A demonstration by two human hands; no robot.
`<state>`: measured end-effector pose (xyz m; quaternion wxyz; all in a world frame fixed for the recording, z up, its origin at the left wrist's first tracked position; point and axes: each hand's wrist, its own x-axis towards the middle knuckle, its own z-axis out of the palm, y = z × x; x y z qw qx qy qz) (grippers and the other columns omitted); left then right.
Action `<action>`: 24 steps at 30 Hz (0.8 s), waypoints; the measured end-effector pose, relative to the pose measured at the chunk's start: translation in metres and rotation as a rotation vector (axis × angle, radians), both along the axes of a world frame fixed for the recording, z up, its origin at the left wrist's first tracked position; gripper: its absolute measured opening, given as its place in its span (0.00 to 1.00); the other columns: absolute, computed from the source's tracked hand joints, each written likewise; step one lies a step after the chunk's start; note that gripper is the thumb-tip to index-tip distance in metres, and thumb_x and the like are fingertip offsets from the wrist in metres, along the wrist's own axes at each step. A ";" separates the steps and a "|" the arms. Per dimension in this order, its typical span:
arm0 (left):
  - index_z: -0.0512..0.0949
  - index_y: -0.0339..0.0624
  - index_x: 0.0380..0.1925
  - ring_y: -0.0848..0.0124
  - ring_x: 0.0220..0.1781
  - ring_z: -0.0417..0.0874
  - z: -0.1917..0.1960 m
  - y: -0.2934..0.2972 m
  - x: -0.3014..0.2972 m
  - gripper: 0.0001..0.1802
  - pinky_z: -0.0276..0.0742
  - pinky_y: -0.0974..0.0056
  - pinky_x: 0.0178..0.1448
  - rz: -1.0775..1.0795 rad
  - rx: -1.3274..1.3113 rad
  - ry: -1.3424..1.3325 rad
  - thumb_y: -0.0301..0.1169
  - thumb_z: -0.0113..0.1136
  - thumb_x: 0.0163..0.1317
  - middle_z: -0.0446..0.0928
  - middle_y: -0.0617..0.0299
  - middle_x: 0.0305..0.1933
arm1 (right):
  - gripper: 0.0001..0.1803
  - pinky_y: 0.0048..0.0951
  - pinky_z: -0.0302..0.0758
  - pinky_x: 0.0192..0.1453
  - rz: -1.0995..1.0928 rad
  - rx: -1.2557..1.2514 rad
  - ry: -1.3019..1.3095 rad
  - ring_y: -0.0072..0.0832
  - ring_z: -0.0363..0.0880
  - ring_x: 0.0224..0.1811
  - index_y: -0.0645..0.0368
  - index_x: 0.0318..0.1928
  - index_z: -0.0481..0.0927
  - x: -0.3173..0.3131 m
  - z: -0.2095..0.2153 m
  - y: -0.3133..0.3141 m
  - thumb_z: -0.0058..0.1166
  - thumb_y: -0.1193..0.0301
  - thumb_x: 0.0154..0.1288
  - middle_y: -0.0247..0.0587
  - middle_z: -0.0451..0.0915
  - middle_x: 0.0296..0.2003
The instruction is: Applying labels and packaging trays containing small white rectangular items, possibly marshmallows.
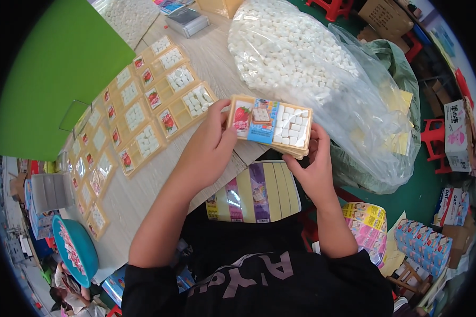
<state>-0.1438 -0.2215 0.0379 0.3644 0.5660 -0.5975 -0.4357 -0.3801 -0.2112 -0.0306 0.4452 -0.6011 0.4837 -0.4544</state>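
Note:
My left hand (217, 138) and my right hand (314, 162) hold a small stack of shallow, pale yellow plastic trays between them. The top tray (292, 126) has white cube-shaped pieces on its right side, a strawberry picture at its left and a blue printed label across the middle. My left fingers grip its left end. My right thumb and fingers close on the lower right corner, where the edges of the trays beneath show. A sheet of striped labels (248, 193) lies just below the stack, near my lap.
Rows of similar filled trays (148, 140) cover the table's left part. A big clear bag of white pieces (291, 53) bulges over the right side. A teal basin (84, 264) holds small wrapped packets at lower left. A green panel (53, 68) stands far left. Boxes (423, 245) sit lower right.

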 end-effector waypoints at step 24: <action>0.59 0.33 0.68 0.54 0.63 0.78 0.018 -0.047 -0.007 0.30 0.69 0.58 0.66 -0.052 0.060 -0.324 0.44 0.45 0.76 0.77 0.38 0.59 | 0.40 0.32 0.75 0.54 -0.095 -0.180 0.174 0.28 0.73 0.48 0.63 0.65 0.63 0.010 -0.004 -0.004 0.70 0.79 0.54 0.42 0.69 0.51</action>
